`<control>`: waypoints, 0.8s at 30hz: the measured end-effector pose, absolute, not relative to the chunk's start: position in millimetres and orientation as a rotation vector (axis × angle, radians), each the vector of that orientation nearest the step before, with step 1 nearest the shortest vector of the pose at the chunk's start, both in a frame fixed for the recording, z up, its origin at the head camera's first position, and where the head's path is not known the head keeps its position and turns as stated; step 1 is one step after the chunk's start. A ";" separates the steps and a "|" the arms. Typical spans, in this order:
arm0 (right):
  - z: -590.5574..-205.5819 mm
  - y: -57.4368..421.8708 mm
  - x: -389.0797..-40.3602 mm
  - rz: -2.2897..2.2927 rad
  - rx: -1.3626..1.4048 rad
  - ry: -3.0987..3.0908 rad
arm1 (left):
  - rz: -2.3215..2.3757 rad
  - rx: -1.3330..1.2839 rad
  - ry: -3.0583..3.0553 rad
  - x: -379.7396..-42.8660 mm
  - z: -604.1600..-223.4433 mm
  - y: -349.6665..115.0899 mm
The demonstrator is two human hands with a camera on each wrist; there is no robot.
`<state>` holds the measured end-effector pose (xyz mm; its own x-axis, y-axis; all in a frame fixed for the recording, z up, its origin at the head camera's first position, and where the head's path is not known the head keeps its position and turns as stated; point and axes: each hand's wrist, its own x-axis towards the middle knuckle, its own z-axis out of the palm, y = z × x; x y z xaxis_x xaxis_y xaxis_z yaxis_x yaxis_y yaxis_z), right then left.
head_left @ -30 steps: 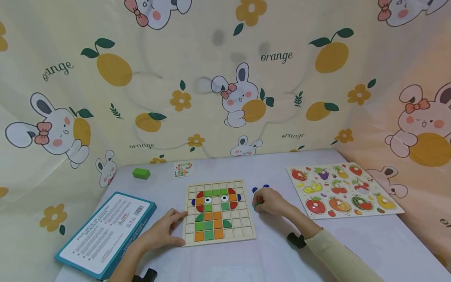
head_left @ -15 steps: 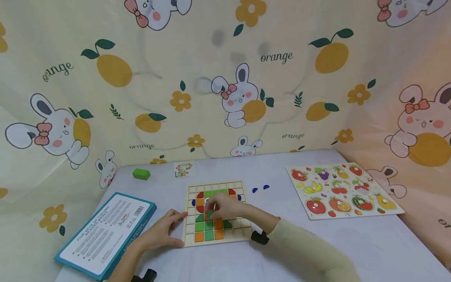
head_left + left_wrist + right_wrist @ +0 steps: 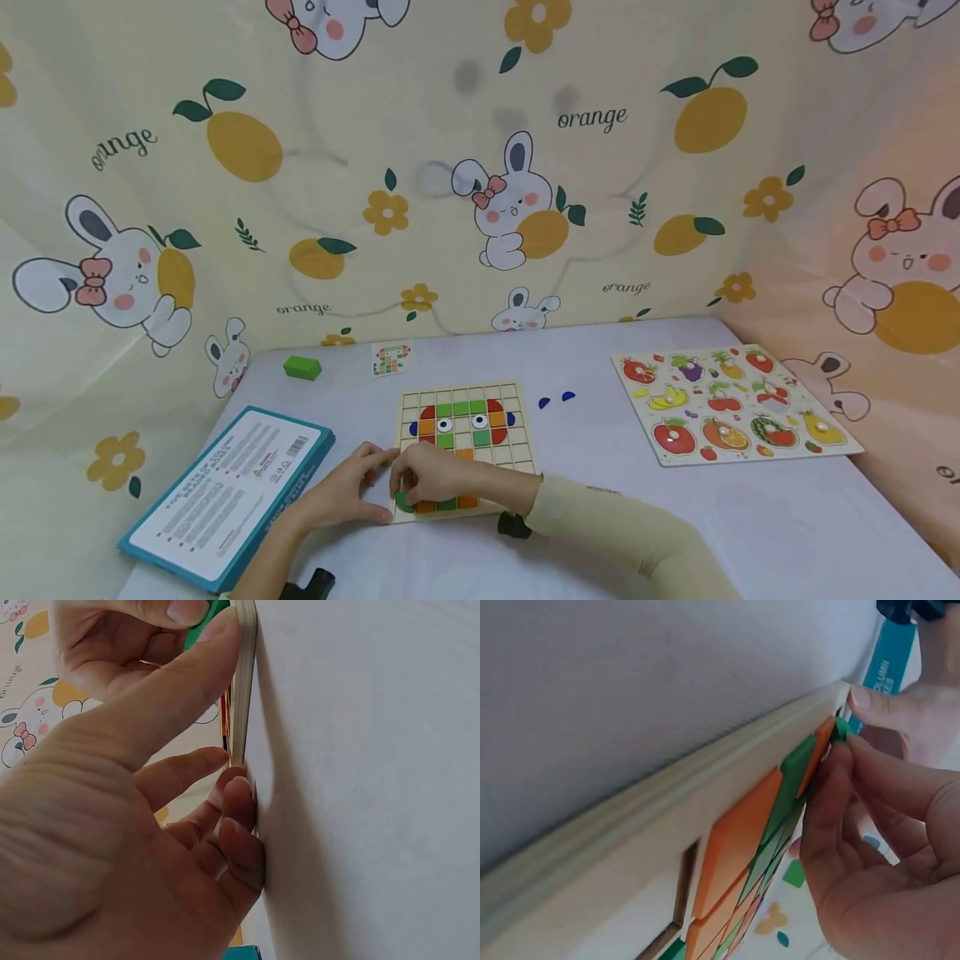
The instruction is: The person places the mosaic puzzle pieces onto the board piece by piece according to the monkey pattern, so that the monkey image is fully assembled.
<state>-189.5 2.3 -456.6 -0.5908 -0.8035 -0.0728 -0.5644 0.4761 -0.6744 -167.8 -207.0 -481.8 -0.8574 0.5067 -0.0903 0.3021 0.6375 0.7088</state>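
A wooden grid board (image 3: 522,433) lies on the table, filled partly with red, green, orange and blue tiles and two eye tiles (image 3: 480,422). My right hand (image 3: 431,472) pinches a green round-edged tile (image 3: 404,502) between thumb and fingertips at the board's front left corner. In the right wrist view that tile (image 3: 841,729) sits beside an orange tile (image 3: 823,746), right at the grid. My left hand (image 3: 341,490) touches the board's left side, thumb (image 3: 202,664) straight on the corner rim and index finger along the edge. My right hand and forearm hide part of the grid.
Two blue half-round tiles (image 3: 556,400) lie right of the board. A fruit puzzle board (image 3: 720,457) is farther right. A blue-edged box (image 3: 225,500) stands at left, with a green block (image 3: 302,367) and a pattern card (image 3: 392,358) behind.
My right hand has carried the green tile from the table right of the board, across the grid, to the front left corner. My left hand stays at the left edge.
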 end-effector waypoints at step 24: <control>-460.3 51.3 -135.2 0.154 -1.793 2.489 | 0.928 0.722 2.699 -163.3 -485.2 -208.2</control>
